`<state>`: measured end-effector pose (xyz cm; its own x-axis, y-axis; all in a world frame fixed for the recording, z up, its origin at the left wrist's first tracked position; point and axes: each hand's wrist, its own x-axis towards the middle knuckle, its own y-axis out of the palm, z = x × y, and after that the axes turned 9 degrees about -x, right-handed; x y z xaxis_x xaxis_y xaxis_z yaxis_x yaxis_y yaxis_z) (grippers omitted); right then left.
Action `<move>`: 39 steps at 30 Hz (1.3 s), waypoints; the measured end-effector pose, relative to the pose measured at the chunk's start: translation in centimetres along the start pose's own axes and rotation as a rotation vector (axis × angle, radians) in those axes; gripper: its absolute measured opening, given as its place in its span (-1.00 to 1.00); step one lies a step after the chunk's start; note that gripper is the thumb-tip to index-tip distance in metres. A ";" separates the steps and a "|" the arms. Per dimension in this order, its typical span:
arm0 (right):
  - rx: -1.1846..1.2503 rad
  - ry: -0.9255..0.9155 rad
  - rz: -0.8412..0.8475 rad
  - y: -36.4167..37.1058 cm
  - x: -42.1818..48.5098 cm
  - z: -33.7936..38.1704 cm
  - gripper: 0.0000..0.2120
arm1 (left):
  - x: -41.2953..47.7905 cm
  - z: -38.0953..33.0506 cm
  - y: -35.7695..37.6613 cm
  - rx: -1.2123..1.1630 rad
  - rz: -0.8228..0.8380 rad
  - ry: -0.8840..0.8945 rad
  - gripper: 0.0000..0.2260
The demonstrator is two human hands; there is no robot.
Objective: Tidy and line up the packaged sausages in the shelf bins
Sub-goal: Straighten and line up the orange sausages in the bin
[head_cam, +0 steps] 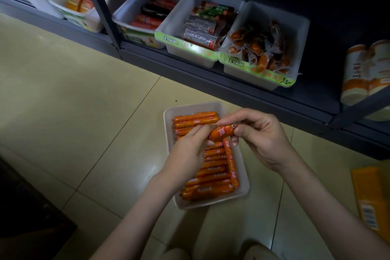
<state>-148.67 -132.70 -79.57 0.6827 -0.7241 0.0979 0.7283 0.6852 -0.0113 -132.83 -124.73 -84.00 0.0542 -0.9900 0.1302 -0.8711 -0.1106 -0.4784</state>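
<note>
Head view, centre frame: both hands over the white tray [194, 106] on the floor [84, 112]. The left hand [190, 150] pinches the left end of one orange sausage [222, 132] and the right hand [259, 139] pinches its clipped right end, just above the tray. Packed sausages [211, 177] lie crosswise in the tray, one lengthwise at right. Shelf bins [190, 59] with other packs, upper frame.
</note>
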 end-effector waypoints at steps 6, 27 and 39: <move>0.010 -0.039 -0.028 0.3 0.2 1.1 -0.78 | 0.0 -1.6 -0.5 -0.298 0.288 -0.137 -0.71; -0.701 -0.265 -0.056 0.9 -0.1 0.0 -0.72 | 1.5 -4.9 -0.7 -1.414 -0.113 -0.817 -0.68; -0.668 -0.423 -0.336 1.3 -0.6 0.0 -0.60 | -0.7 -3.7 1.2 -0.131 -0.030 -0.100 -0.68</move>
<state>-148.13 -131.38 -79.64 0.4422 -0.6991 0.5619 0.8605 0.1538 -0.4857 -135.68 -123.88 -81.44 0.1234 -0.9910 0.0523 -0.9244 -0.1339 -0.3572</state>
